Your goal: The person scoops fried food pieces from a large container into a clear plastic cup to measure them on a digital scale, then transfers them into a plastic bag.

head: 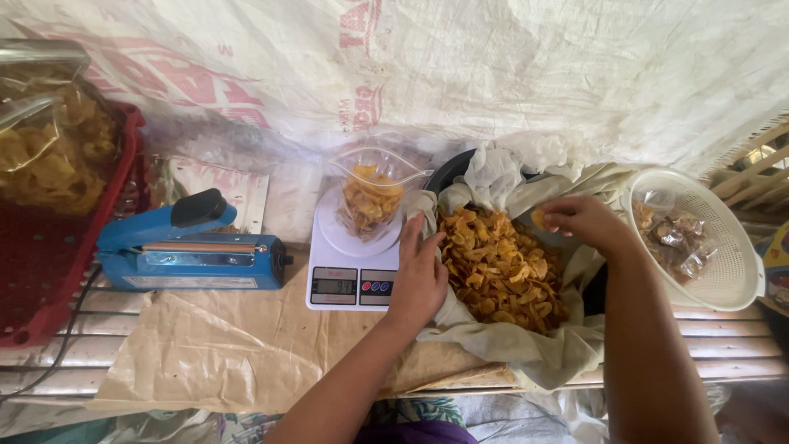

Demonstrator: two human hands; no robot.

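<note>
Left hand, low middle of the frame: grip spread flat on the cloth edge beside the chips. Right hand, right of middle: grip pinching one chip over the pile. Farther up and to the left, open bag on the scale, closer to the left hand.

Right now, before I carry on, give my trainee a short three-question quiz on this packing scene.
1. True or false: the clear bag of chips stands on the white scale.
2. Which hand holds a single chip? A) left hand B) right hand
3. What lies directly left of the scale?

Key:
1. True.
2. B; the left hand rests on the cloth lining the chip pile.
3. The blue heat sealer.
</note>
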